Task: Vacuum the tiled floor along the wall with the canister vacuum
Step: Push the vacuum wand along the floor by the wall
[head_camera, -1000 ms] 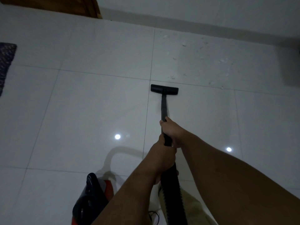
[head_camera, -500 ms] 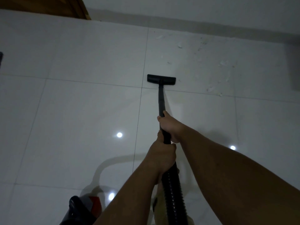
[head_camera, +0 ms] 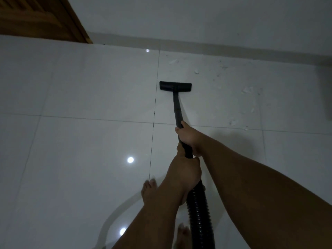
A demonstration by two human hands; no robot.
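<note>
Both hands grip the black vacuum wand (head_camera: 177, 110). My right hand (head_camera: 189, 136) holds it higher up the tube, and my left hand (head_camera: 185, 174) is closed around it just below, where the ribbed black hose (head_camera: 199, 212) begins. The flat black floor nozzle (head_camera: 175, 86) rests on the white tiled floor (head_camera: 80, 141), a short way from the wall's skirting (head_camera: 215, 49). White scraps of debris (head_camera: 248, 90) lie scattered on the tile to the right of the nozzle and toward the wall. The canister is out of view.
A wooden door (head_camera: 39, 18) stands at the upper left, meeting the wall. My bare feet (head_camera: 149, 191) are on the tiles below my hands. A dark object (head_camera: 326, 90) sits at the right edge by the wall.
The nozzle has been pushed forward across the tile seam, closer to the wall. The view has advanced and tilted up; the red and black canister has dropped out of frame, and my feet now show.
</note>
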